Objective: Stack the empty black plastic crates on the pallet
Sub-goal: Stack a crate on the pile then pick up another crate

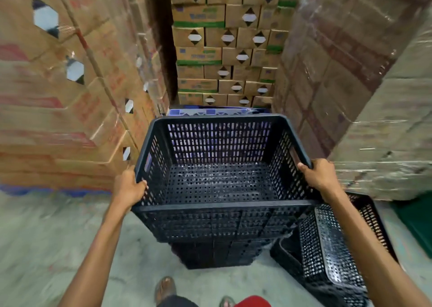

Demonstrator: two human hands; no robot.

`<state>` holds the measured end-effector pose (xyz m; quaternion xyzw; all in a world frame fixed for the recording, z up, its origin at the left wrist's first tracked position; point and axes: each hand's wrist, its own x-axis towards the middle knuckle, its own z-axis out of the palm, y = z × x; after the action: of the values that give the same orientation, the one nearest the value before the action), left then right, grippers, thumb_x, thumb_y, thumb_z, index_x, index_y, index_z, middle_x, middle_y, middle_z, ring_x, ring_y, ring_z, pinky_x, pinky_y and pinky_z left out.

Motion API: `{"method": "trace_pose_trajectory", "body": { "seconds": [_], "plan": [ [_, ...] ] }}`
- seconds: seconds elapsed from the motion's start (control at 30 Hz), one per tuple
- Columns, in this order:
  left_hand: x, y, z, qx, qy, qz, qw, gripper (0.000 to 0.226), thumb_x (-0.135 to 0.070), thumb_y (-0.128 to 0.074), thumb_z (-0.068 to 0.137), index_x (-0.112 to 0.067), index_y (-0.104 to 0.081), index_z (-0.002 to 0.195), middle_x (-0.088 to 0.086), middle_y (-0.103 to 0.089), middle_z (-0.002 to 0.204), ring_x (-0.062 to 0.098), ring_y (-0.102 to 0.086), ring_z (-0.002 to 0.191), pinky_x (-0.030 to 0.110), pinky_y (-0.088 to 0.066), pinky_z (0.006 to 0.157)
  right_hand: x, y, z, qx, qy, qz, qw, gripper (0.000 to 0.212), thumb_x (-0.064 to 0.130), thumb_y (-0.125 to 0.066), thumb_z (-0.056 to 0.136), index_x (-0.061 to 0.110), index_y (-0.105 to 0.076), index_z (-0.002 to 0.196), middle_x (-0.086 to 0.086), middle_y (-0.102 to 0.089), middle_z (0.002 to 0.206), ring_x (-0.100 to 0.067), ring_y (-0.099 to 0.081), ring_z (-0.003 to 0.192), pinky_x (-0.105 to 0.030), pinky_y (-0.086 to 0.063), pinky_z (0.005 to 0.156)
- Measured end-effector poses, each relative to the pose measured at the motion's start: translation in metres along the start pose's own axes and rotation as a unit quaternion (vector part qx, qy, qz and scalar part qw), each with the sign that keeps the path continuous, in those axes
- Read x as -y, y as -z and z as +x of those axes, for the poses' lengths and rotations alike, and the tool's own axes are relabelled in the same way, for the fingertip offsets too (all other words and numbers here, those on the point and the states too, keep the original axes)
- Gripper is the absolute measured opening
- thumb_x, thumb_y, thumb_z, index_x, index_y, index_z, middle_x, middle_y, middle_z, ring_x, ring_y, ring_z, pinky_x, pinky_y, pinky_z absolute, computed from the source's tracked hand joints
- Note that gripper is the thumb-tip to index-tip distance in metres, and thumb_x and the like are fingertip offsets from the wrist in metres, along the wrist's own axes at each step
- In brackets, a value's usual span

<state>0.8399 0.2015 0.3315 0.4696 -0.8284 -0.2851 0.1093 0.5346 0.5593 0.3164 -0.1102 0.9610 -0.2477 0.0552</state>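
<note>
Left stacks of brown cardboard cartons (58,91): motion-blurred; red print unreadable; cut off by the left and top edges.
Right shrink-wrapped pallet load (364,84): blurred; contents under the film cannot be told; cut off at the right edge.
Centre wall of brown cartons with diamond labels (224,49): print too small to read.
Blue plastic pallet (210,112): only a strip shows above the far rim of the black perforated plastic crate (219,178).
Lower black crates in the stack (217,253): mostly hidden; number cannot be told.
Left hand (128,187): fingers hidden behind the crate wall.
Sandalled feet (164,289): cut off at the bottom edge.
Green object (416,222): cropped at the right edge; unidentifiable.
</note>
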Motion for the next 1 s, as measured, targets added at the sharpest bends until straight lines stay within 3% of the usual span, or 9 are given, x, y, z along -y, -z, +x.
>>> {"method": "trace_pose_trajectory", "body": {
  "seconds": [0.13,0.27,0.4,0.63,0.87,1.0],
  "plan": [
    [0.01,-0.019,-0.008,0.0,0.013,0.005,1.0,0.03,-0.007,-0.065,0.076,-0.005,-0.065,0.106,0.023,-0.072,0.094,0.04,-0.068,0.092,0.043,-0.053,0.076,-0.011,-0.003,-0.004,0.008,-0.004,-0.033,0.999,0.041,0.036,-0.061,0.089,-0.003,-0.066,0.097,-0.03,-0.068,0.097,-0.046,-0.063,0.095,-0.041,-0.049,0.073],
    [0.01,-0.032,-0.015,-0.001,0.027,0.003,1.0,0.038,-0.003,-0.061,0.08,-0.004,-0.062,0.118,0.023,-0.07,0.109,0.041,-0.064,0.105,0.042,-0.05,0.086,-0.016,-0.007,-0.002,0.014,0.006,-0.054,0.998,0.042,0.036,-0.058,0.091,-0.005,-0.065,0.095,-0.031,-0.068,0.096,-0.047,-0.062,0.096,-0.041,-0.046,0.069],
    [0.008,-0.038,-0.01,-0.008,0.027,0.008,1.0,0.036,-0.003,-0.061,0.082,0.0,-0.06,0.118,0.024,-0.069,0.111,0.043,-0.062,0.107,0.044,-0.05,0.09,-0.016,-0.01,0.004,0.013,-0.002,-0.048,0.999,0.041,0.035,-0.057,0.092,-0.005,-0.066,0.093,-0.031,-0.068,0.094,-0.046,-0.062,0.094,-0.04,-0.044,0.067],
    [0.007,-0.036,0.007,-0.015,0.026,0.032,0.999,0.037,-0.006,-0.061,0.082,-0.004,-0.06,0.118,0.024,-0.07,0.108,0.043,-0.063,0.103,0.043,-0.051,0.086,-0.006,-0.023,0.015,0.008,0.004,-0.045,0.999,0.037,0.034,-0.054,0.092,0.0,-0.067,0.096,-0.029,-0.069,0.093,-0.044,-0.064,0.091,-0.039,-0.048,0.069],
    [0.003,-0.042,0.02,-0.037,0.018,0.013,0.999,0.032,-0.007,-0.061,0.085,-0.002,-0.061,0.116,0.021,-0.07,0.107,0.041,-0.064,0.1,0.041,-0.051,0.087,-0.001,-0.028,0.017,-0.02,0.026,-0.038,0.999,0.037,0.029,-0.054,0.093,-0.007,-0.065,0.093,-0.034,-0.067,0.092,-0.047,-0.064,0.088,-0.041,-0.049,0.07],
    [0.009,-0.046,0.021,-0.042,-0.012,0.037,0.998,0.043,-0.011,-0.059,0.087,-0.003,-0.046,0.127,0.025,-0.066,0.111,0.045,-0.061,0.104,0.043,-0.048,0.08,0.003,-0.027,0.007,-0.038,0.027,-0.079,0.996,0.035,0.027,-0.049,0.095,-0.002,-0.054,0.113,-0.033,-0.066,0.101,-0.047,-0.063,0.092,-0.045,-0.05,0.073]
  ]
}}
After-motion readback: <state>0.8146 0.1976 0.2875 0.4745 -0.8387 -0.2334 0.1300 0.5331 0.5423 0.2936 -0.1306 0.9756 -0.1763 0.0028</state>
